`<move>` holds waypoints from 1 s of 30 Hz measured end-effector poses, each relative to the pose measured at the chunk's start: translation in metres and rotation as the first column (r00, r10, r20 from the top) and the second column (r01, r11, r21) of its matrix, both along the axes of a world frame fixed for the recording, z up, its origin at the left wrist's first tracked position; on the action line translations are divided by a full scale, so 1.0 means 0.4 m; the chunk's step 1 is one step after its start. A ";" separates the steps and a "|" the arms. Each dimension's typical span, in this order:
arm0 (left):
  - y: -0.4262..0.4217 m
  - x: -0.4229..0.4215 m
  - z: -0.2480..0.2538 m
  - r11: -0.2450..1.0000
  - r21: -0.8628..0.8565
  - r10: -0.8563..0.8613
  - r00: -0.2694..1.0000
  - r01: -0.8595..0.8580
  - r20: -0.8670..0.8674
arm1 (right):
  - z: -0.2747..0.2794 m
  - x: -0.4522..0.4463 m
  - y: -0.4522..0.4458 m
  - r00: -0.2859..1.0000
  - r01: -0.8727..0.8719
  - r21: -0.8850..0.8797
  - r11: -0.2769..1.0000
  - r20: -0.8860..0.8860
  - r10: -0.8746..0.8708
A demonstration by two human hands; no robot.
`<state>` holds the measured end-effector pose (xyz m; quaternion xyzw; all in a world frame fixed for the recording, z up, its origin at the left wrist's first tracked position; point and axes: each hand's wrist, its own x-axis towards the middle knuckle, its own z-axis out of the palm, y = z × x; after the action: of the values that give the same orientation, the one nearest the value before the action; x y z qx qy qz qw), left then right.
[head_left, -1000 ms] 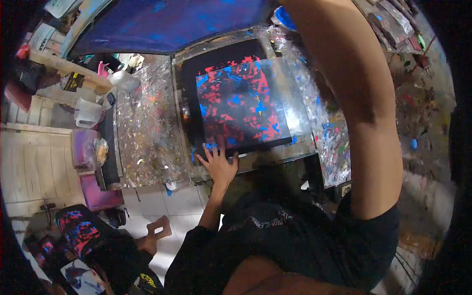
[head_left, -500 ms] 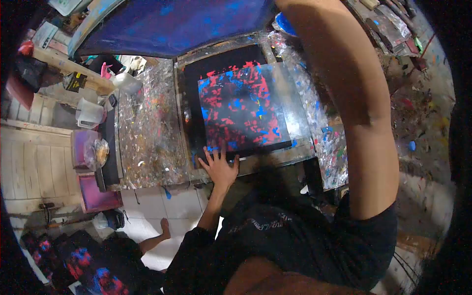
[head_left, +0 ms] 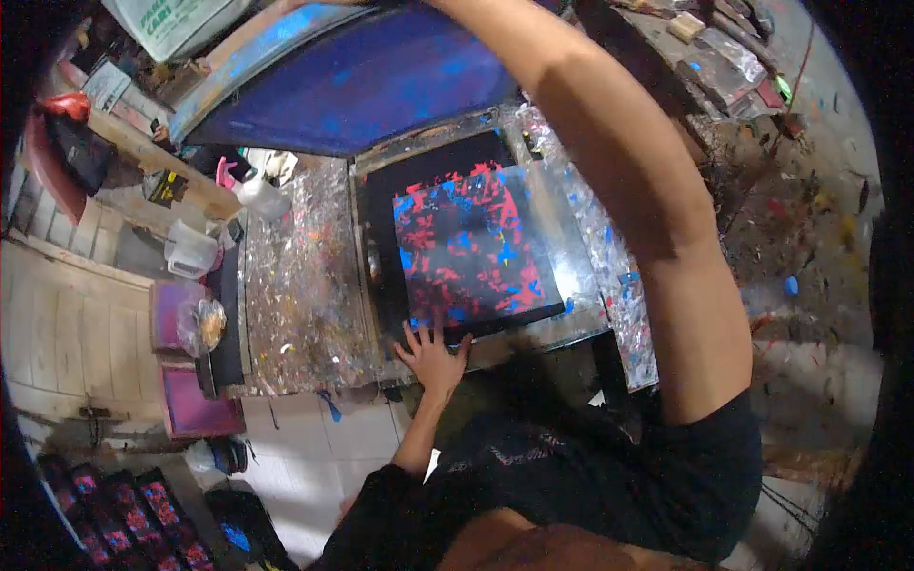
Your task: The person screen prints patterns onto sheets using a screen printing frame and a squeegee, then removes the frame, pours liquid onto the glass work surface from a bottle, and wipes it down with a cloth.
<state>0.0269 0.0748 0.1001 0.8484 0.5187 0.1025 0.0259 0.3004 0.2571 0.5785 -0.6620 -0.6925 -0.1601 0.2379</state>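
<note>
My left hand (head_left: 434,364) lies with fingers spread on the near edge of a black sheet (head_left: 381,190). Red and blue blotches form a printed rectangle (head_left: 471,252) on that sheet, which rests on a paint-stained board. Behind it, a purple-blue printing screen (head_left: 371,90) is tilted up, with a curved-looking blue frame edge (head_left: 276,52). My right arm (head_left: 657,209) reaches up past the right side of the sheet and leaves the top of the view. I cannot make out my right hand.
Paint-spattered table surface (head_left: 300,285) flanks the board. At left stand a white jug (head_left: 190,249), a white bottle with a pink nozzle (head_left: 262,198) and a plastic bag (head_left: 202,324). Black pieces with red-blue prints (head_left: 124,514) lie at lower left. Tools (head_left: 724,57) lie at upper right.
The view has shifted, so the board and table sit lower. My right arm has swung leftward across the top. My left hand stays on the sheet's near edge. A bare limb at lower left has mostly left view.
</note>
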 end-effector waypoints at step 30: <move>-0.127 -0.118 0.047 0.500 -0.697 0.851 -0.143 0.514 0.505 | -0.950 -0.172 -0.555 0.949 -0.316 -0.431 0.845 -0.144 0.281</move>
<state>-0.0204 0.0239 0.1189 0.2086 0.4225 0.4329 0.7684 0.2318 0.0352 0.1984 -0.5885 -0.7956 0.0680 0.1265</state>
